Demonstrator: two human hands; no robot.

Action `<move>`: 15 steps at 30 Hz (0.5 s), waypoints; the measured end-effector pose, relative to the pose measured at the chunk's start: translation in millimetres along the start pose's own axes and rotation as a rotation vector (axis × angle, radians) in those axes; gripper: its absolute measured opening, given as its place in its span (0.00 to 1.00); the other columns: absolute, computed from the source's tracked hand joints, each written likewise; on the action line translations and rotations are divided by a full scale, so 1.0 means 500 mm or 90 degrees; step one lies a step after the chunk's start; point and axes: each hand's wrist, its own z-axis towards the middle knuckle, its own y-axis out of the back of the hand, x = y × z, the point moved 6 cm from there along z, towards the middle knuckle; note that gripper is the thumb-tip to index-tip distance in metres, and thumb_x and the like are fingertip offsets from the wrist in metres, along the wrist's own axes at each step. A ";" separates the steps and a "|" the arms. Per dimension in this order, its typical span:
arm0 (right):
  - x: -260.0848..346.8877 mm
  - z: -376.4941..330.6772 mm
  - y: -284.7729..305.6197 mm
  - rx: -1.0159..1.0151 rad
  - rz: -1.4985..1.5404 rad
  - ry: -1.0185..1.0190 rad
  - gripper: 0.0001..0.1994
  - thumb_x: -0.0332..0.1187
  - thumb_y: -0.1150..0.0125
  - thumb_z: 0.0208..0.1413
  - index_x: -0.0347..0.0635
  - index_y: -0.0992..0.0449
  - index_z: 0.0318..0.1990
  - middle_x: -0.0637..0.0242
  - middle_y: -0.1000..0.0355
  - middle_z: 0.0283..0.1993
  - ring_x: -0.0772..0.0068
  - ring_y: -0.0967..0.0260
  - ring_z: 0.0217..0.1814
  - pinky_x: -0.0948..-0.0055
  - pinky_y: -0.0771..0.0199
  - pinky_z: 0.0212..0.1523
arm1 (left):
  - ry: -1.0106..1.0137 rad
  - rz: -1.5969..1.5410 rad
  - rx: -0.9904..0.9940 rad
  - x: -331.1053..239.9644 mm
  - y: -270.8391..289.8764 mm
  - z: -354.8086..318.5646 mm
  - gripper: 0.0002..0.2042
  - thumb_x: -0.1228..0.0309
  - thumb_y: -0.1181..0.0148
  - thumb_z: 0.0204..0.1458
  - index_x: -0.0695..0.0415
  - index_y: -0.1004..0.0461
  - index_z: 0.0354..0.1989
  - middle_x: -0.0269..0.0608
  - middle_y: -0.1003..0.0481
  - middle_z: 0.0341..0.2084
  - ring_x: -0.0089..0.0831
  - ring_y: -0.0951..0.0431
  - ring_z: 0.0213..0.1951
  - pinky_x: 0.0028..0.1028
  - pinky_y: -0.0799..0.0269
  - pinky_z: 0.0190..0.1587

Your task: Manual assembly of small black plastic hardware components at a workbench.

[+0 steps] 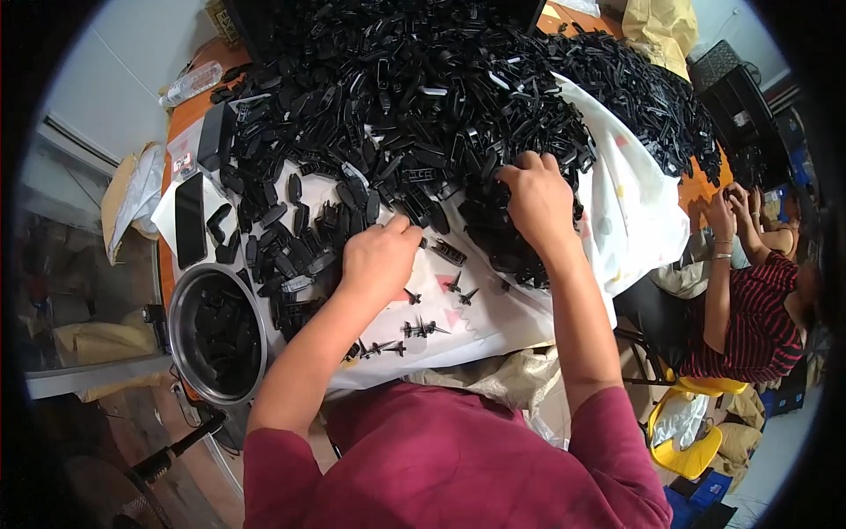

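Observation:
A big heap of small black plastic parts [397, 97] covers the cloth-draped table before me. My left hand [379, 257] is closed at the heap's near edge, its fingertips pressed together; what they grip, if anything, is hidden. Further right, my right hand [539, 201] curls its fingers over a mound of black parts [502, 238], and I cannot make out what lies under them. Between the hands a rectangular black part [449, 252] rests on the cloth. Several small spiky black pieces [425, 329] lie nearer to me on the white patterned cloth [493, 322].
At the left stand a metal bowl [178, 353] with black parts inside, a dark phone [189, 220] and a black box [216, 137]. A clear bottle [194, 84] lies at the far left. On the right, a person in a striped shirt [749, 309] sits near a yellow stool [687, 454].

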 end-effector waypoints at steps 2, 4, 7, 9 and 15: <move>0.004 0.014 -0.016 0.007 -0.022 0.054 0.09 0.24 0.45 0.40 0.47 0.25 0.32 0.64 0.33 0.34 0.62 0.37 0.40 0.70 0.31 0.36 | -0.007 0.104 0.086 0.007 -0.022 -0.003 0.02 0.74 0.45 0.39 0.55 0.29 0.24 0.38 0.31 0.23 0.33 0.25 0.26 0.30 0.29 0.27; 0.008 0.022 -0.035 0.017 -0.044 0.107 0.10 0.25 0.44 0.38 0.47 0.25 0.32 0.66 0.34 0.35 0.63 0.38 0.41 0.71 0.31 0.36 | 0.020 0.082 0.118 0.018 -0.027 -0.006 0.03 0.74 0.44 0.39 0.56 0.28 0.25 0.38 0.29 0.27 0.35 0.25 0.27 0.30 0.29 0.28; 0.013 0.025 -0.043 -0.003 -0.015 0.168 0.08 0.27 0.42 0.38 0.47 0.26 0.31 0.66 0.34 0.36 0.64 0.38 0.41 0.71 0.31 0.36 | 0.094 -0.053 0.105 0.024 -0.016 -0.012 0.06 0.73 0.41 0.40 0.57 0.26 0.29 0.38 0.27 0.30 0.35 0.26 0.26 0.27 0.30 0.29; 0.022 0.023 -0.029 -0.037 0.071 0.231 0.09 0.30 0.38 0.37 0.45 0.28 0.29 0.66 0.33 0.36 0.64 0.37 0.41 0.71 0.32 0.36 | 0.141 -0.165 0.059 0.028 -0.003 -0.015 0.07 0.73 0.40 0.41 0.57 0.26 0.31 0.38 0.27 0.29 0.33 0.26 0.25 0.26 0.30 0.28; -0.009 0.024 -0.063 0.067 0.571 -0.033 0.12 0.25 0.33 0.36 0.39 0.32 0.28 0.69 0.33 0.33 0.74 0.37 0.32 0.76 0.35 0.33 | 0.409 -0.929 0.004 0.040 -0.015 -0.039 0.14 0.75 0.41 0.47 0.64 0.32 0.43 0.32 0.30 0.26 0.18 0.32 0.23 0.17 0.36 0.27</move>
